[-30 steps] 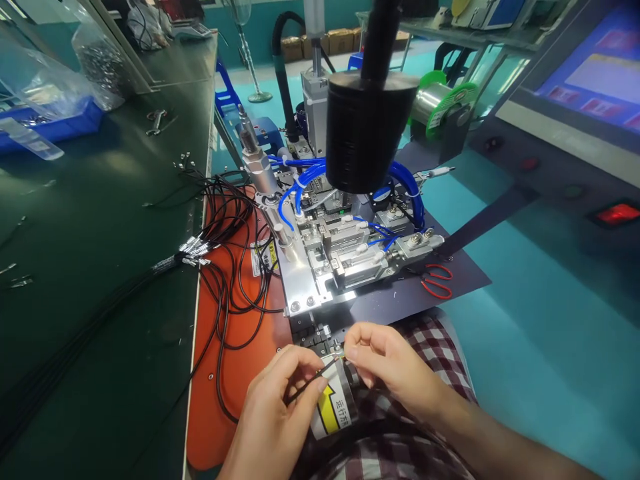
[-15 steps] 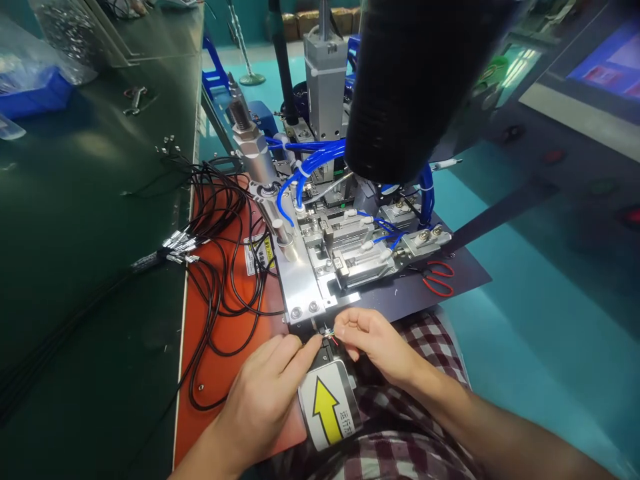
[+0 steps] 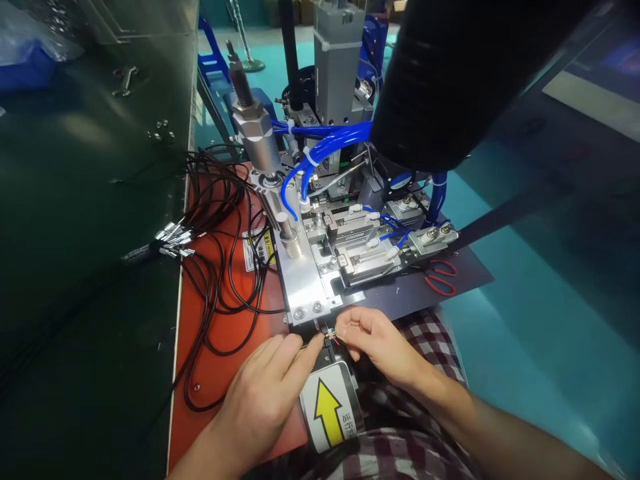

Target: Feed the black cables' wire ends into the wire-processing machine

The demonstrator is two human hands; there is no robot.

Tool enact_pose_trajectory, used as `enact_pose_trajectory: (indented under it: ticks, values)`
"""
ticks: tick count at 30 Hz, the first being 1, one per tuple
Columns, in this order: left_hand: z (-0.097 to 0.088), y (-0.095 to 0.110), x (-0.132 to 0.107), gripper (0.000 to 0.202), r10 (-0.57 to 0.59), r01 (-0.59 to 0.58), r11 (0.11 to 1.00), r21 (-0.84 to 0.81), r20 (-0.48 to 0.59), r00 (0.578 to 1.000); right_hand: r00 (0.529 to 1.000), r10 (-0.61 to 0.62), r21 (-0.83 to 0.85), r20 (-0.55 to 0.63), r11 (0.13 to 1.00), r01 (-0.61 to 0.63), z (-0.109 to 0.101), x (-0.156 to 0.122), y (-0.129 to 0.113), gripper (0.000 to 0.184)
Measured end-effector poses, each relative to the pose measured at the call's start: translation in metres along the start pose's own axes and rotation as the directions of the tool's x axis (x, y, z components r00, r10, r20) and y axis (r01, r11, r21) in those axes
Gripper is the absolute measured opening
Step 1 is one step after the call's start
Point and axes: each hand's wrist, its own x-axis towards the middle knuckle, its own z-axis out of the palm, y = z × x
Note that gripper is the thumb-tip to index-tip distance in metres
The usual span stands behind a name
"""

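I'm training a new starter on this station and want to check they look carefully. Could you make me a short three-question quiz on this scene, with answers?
1. True or false: the red-handled scissors lie on the dark plate.

2. Multiple choice: what colour is the arrow on the white label?
a) blue
b) yellow
c) red

3. Fill in the blank: the fingertips of the left hand and right hand come close together at fine coloured ____.

Key:
1. True
2. b
3. wires
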Motion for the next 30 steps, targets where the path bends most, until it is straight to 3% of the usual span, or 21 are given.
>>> enact_pose_trajectory:
  ticks: [30]
  values:
    - [0.0037,-0.0006,-0.0018,0.031,-0.008,0.008,1.000,-0.020,0.021,1.000,0.997,-0.070,-0.086,-0.028,0.994,0.067,0.0014,-0.0046,0.0003,0.023]
